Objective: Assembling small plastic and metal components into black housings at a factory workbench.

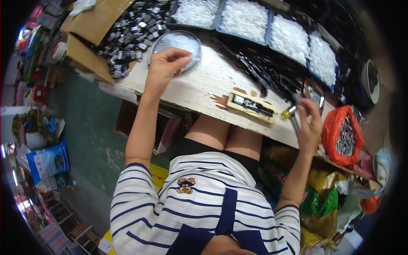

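My left hand [163,70] is above a round dish [151,47] of small translucent pieces [178,41]. Its thumb and fingertips are pinched together, and whatever lies between them is too small to make out. On the right, my right hand [311,125] curls its fingers at a tool with a yellow end and shiny metal body [290,112]; blur hides its exact kind. Between my hands, near the table's front edge, lies a cream-coloured rectangular block fixture [250,116] with a black and silver part [253,105] set in it.
Trays of white pieces [244,21] line the back. Long black strips [250,70] lie before them. Silver and black parts [138,32] are heaped by a cardboard box [87,57] at left. A red bag [329,131] of metal pieces [346,140] stands at right.
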### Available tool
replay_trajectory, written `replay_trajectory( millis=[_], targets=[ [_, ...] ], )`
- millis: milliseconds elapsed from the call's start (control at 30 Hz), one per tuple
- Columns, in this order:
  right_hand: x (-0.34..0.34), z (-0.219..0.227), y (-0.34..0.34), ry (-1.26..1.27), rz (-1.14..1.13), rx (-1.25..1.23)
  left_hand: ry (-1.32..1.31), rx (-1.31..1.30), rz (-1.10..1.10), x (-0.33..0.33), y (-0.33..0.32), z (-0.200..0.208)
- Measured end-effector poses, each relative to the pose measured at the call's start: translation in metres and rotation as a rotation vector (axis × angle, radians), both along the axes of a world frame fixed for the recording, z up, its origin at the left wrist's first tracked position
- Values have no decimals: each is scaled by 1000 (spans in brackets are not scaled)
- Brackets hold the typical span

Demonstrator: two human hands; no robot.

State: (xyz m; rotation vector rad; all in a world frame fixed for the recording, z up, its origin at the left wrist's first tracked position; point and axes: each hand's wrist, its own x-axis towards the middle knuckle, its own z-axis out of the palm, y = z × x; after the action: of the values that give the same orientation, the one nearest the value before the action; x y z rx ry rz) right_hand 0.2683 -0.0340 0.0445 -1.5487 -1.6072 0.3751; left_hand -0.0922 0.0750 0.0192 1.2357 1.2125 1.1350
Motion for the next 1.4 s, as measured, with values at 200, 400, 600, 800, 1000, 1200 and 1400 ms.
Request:
replay_trajectory(
  millis=[200, 400, 600, 800, 1000, 1200, 1400],
  targets=[
    [-58, -11, 17, 9, 289, 88, -283, -159, -317, 80, -33, -2],
    [-55, -12, 12, -128, 304, 142, -351, -233, -363, 102, -37, -4],
    [-53, -11, 10, -221, 305, 163, -357, -229, -356, 108, -41, -4],
    [-51, -8, 8, -304, 334, 196, -339, -229, -389, 111, -42, -4],
    [-55, -6, 5, -550, 333, 335, -344, -377, -408, 117, -45, -1],
    [-44, -16, 5, -366, 342, 266, -126, -182, -321, 118, -48, -1],
    [-7, -25, 2, -192, 263, -126, 501, 478, -273, 120, -51, -24]
  ],
)
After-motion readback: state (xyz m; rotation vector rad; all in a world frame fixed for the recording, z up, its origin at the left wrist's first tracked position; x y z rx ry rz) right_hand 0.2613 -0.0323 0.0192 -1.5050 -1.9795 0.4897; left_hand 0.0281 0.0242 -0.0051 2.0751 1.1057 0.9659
